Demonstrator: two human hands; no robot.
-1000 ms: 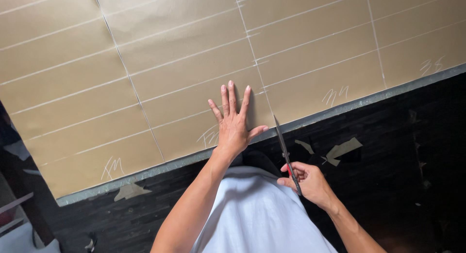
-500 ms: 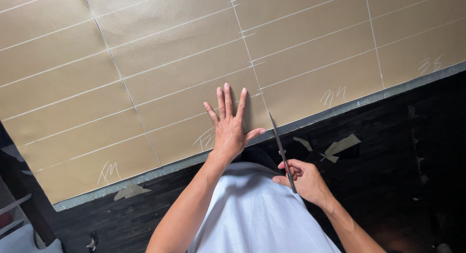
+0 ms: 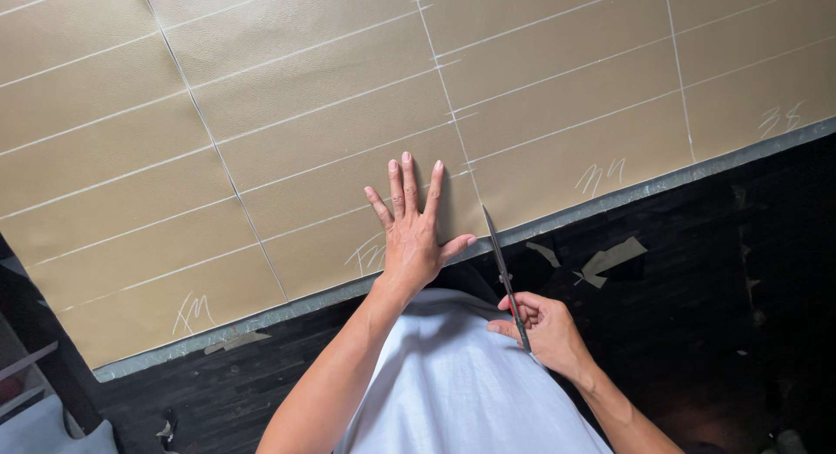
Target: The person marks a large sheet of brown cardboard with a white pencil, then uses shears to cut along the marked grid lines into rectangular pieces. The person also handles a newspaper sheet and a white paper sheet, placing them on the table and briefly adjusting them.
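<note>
Tan chalk-lined sheet (image 3: 348, 123), seemingly leatherette

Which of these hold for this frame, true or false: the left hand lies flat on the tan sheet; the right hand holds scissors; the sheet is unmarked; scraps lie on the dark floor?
1. The left hand lies flat on the tan sheet. True.
2. The right hand holds scissors. True.
3. The sheet is unmarked. False: white chalk lines cross it.
4. Scraps lie on the dark floor. True.
5. The scissors point away from the sheet. False: the tips reach its edge.
</note>
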